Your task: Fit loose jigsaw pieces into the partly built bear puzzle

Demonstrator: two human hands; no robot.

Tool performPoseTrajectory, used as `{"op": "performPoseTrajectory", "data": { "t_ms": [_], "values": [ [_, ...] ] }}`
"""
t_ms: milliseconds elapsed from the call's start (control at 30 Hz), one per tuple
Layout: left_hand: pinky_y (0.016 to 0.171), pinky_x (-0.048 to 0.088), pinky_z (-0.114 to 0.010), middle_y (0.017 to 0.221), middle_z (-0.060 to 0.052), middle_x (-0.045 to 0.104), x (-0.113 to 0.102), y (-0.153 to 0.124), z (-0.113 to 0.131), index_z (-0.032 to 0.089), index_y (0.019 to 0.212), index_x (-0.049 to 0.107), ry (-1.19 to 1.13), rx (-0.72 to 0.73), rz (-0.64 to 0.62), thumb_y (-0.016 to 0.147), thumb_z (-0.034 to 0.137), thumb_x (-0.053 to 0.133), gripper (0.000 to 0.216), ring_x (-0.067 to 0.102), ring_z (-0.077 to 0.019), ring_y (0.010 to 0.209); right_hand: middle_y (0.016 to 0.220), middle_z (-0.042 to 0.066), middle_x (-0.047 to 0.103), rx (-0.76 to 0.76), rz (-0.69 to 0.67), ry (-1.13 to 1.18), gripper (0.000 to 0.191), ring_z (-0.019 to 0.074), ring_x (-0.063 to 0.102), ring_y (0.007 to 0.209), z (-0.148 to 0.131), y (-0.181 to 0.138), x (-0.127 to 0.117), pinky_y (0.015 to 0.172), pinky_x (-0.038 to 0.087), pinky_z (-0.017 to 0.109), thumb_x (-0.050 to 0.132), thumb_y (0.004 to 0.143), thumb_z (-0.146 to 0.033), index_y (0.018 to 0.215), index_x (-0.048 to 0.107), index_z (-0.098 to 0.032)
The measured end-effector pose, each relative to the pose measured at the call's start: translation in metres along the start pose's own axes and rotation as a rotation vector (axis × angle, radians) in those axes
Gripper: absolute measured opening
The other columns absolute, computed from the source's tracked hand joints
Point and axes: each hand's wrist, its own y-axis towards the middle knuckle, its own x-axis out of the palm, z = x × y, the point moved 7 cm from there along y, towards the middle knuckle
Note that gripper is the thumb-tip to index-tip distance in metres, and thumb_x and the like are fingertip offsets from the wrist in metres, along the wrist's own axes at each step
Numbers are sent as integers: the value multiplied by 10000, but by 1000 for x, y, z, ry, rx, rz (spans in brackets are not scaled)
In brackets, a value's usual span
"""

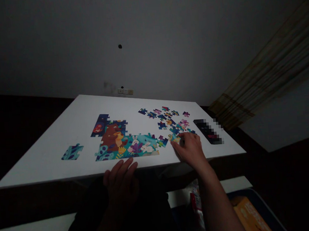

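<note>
Orange and boxy, a carton (251, 216) sits in a dark bin (264, 204) below the white table (61, 131), whose near edge supports the loose, empty left hand (122, 176), while atop it the right hand (190, 147) meets a yellow-and-teal piece (173, 138), whether pinched I cannot tell, beside a bright, part-joined animal puzzle (130, 145), with a grey wall (165, 41) beyond.

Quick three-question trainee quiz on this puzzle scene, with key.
1. Where is the separate teal-and-purple leaf-print puzzle part relative to the joined multicoloured bear-and-rabbits section: A) left, B) right, C) on top?
2. True or false: the flat dark rectangular object lies right of the loose multicoloured jigsaw pieces.
3. Which bare hand has its fingertips at the loose pieces?

Key: 1. A; 2. True; 3. the right hand.
</note>
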Motion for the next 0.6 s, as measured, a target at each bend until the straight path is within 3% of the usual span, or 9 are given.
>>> {"op": "performPoseTrajectory", "data": {
  "t_ms": [133,200,300,433,533,600],
  "values": [
    [1329,150,-487,1258,-65,810,0,0,1,274,1291,718,-1,10,15,935,211,667,365,628,-256,1308,962,63,718,81,-27,407,212,265,643,924,-18,-6,-10,847,507,401,632,972,-448,1003,656,-240],
    [1333,144,-487,1267,-58,809,1,0,0,283,1291,716,-19,-25,4,946,218,659,356,621,-250,1322,829,6,655,137,-97,674,227,201,607,759,-33,-10,-4,701,471,322,653,977,-469,992,634,-244],
    [1336,141,-492,1285,-59,805,1,-1,1,282,1298,711,-41,-34,-8,952,217,653,357,618,-251,1332,800,-19,622,157,-197,892,246,175,582,709,-55,-12,14,645,436,290,681,964,-485,1004,626,-249],
    [1335,145,-486,1290,-57,804,-1,1,2,276,1302,712,-47,-32,1,954,194,634,366,626,-246,1325,904,14,692,87,-288,761,212,207,637,810,-65,-4,33,734,477,323,622,993,-450,1027,660,-245],
    [1334,148,-480,1291,-51,804,-2,2,3,283,1290,718,-74,-57,2,970,201,600,351,634,-239,1319,973,39,734,70,-157,557,215,225,653,858,-54,5,29,794,483,350,604,1000,-422,1062,691,-236],
    [1336,144,-471,1285,-46,806,-2,3,4,289,1285,721,-84,-67,4,976,207,591,345,634,-231,1317,969,46,742,90,-86,543,241,225,651,829,-47,8,26,772,488,349,611,996,-439,1076,699,-229]
  ]
}}
